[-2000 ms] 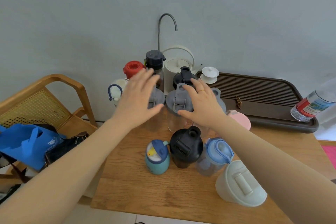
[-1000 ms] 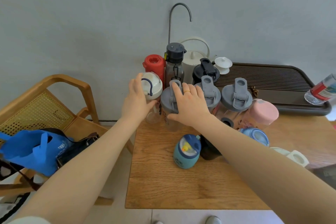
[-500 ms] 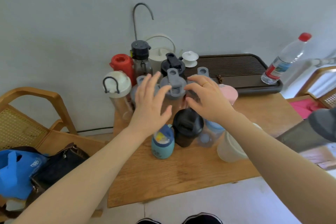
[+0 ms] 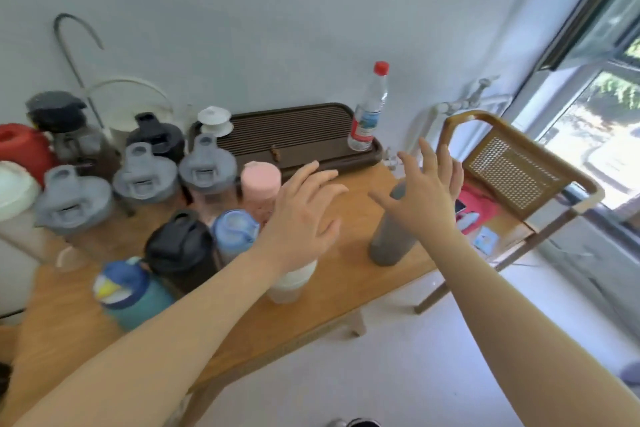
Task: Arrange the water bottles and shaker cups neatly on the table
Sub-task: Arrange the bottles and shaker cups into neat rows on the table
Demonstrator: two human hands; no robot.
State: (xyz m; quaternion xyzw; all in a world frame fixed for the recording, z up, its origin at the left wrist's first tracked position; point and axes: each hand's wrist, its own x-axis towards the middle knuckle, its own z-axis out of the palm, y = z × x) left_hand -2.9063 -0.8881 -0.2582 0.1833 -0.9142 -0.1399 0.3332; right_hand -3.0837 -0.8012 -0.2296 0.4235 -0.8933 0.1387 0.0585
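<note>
Bottles and shaker cups crowd the left half of the wooden table [image 4: 346, 274]: three grey-lidded shakers [image 4: 140, 177], a pink-lidded cup [image 4: 260, 178], a black shaker [image 4: 178, 248], a light-blue-lidded bottle [image 4: 235, 229], a teal bottle [image 4: 128, 295], a red-capped bottle [image 4: 20, 146]. A tall grey bottle [image 4: 389, 239] stands alone at the table's right. My left hand [image 4: 301, 218] hovers open over a pale cup [image 4: 289, 282]. My right hand [image 4: 424, 191] is open, fingers spread, just above and beside the grey bottle; touching cannot be told.
A dark slatted tea tray [image 4: 298, 135] at the back holds a clear red-capped plastic bottle [image 4: 369, 114] and a small white lidded cup [image 4: 214, 120]. A kettle with a curved spout [image 4: 74, 55] stands back left. A rattan chair [image 4: 512, 170] sits right of the table.
The view has swung right. Both hands left the grey-lidded shakers and moved right, the right hand reaching the tall grey bottle, the left over the pale cup.
</note>
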